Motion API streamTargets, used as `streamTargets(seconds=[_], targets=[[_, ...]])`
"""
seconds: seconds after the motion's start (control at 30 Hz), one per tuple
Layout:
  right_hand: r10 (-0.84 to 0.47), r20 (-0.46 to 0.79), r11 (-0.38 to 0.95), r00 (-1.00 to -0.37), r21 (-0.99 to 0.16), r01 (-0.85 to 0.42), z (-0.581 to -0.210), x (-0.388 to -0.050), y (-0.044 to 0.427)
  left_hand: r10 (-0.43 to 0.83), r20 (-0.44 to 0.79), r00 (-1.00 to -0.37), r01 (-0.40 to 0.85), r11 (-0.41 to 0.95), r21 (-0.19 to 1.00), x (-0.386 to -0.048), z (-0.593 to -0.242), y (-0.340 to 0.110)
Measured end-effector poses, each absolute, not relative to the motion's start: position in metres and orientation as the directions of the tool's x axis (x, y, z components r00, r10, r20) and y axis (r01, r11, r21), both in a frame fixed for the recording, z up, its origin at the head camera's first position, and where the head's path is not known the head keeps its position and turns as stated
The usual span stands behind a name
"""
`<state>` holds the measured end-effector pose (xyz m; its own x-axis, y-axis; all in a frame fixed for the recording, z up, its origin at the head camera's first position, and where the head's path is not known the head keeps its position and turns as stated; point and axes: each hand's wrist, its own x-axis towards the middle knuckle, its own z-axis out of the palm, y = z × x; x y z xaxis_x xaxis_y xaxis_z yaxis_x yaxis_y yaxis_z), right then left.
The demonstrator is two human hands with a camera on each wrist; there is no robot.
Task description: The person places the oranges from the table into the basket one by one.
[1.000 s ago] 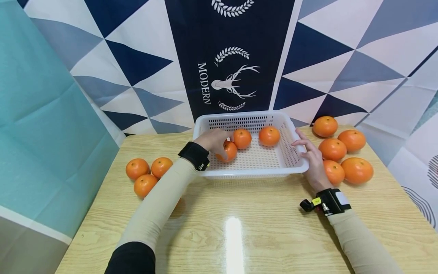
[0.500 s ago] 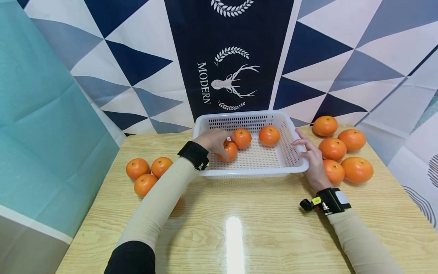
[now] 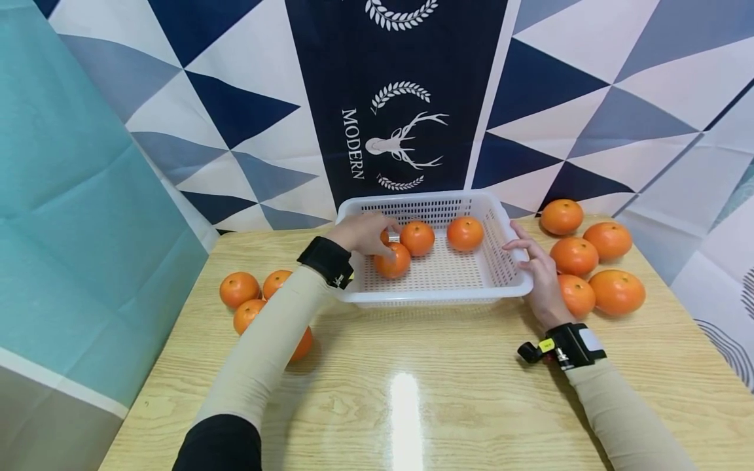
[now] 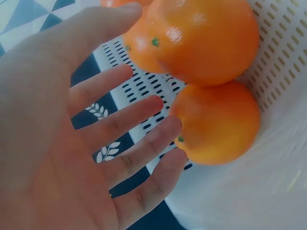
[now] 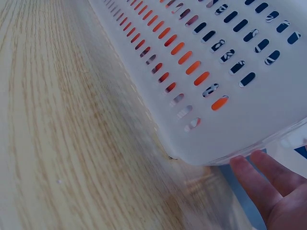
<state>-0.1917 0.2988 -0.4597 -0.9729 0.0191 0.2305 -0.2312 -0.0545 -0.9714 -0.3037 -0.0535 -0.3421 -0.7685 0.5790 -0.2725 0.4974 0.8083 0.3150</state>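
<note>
Left hand (image 3: 364,233): over the left part of the white basket (image 3: 436,298), palm side toward the fruit, fingers spread and thumb apart; pinches nothing. In the left wrist view its fingertips lie at the edge of an orange (image 4: 220,127); contact cannot be told.

Right hand (image 3: 542,282): at the basket's right end, fingers apart and fairly straight, some tips touching the rim; the right wrist view shows two fingers against the lower outside edge.

Basket contents: four oranges visible. A partly hidden one lies behind the left hand, the front-left orange (image 3: 393,261) just before it, the middle orange (image 3: 417,238) close beside, and the right-hand orange (image 3: 465,233) set apart toward the right wall.

Wooden table (image 3: 471,392): bears the basket, a left group of oranges (image 3: 239,290), partly covered by the beige left sleeve (image 3: 268,347), and a right group of five oranges (image 3: 616,292) beside the right hand. Patterned cloth (image 3: 235,104) hangs behind.
</note>
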Motion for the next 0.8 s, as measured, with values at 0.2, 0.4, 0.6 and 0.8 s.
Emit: streamTargets(seconds=[0.2, 0.4, 0.6, 0.8], targets=[[0.017, 0.237, -0.043, -0.971, -0.97, -0.238, -0.46, -0.191, 0.3, 0.56, -0.232, -0.796, 0.495, 0.821, 0.284, -0.305, -0.332, -0.059], [0.029, 0.245, -0.043, -0.969, -0.968, -0.246, -0.461, -0.192, 0.301, 0.571, -0.171, -0.803, 0.519, 0.811, 0.271, -0.303, -0.325, -0.063], [0.034, 0.234, -0.037, -0.972, -0.971, -0.236, -0.46, -0.192, 0.301, 0.589, -0.119, -0.799, 0.553, 0.798, 0.238, -0.299, -0.318, -0.069], [0.035, 0.229, -0.047, -0.973, -0.972, -0.23, -0.46, -0.192, 0.3, 0.568, -0.092, -0.818, 0.548, 0.817, 0.18, -0.291, -0.313, -0.083]])
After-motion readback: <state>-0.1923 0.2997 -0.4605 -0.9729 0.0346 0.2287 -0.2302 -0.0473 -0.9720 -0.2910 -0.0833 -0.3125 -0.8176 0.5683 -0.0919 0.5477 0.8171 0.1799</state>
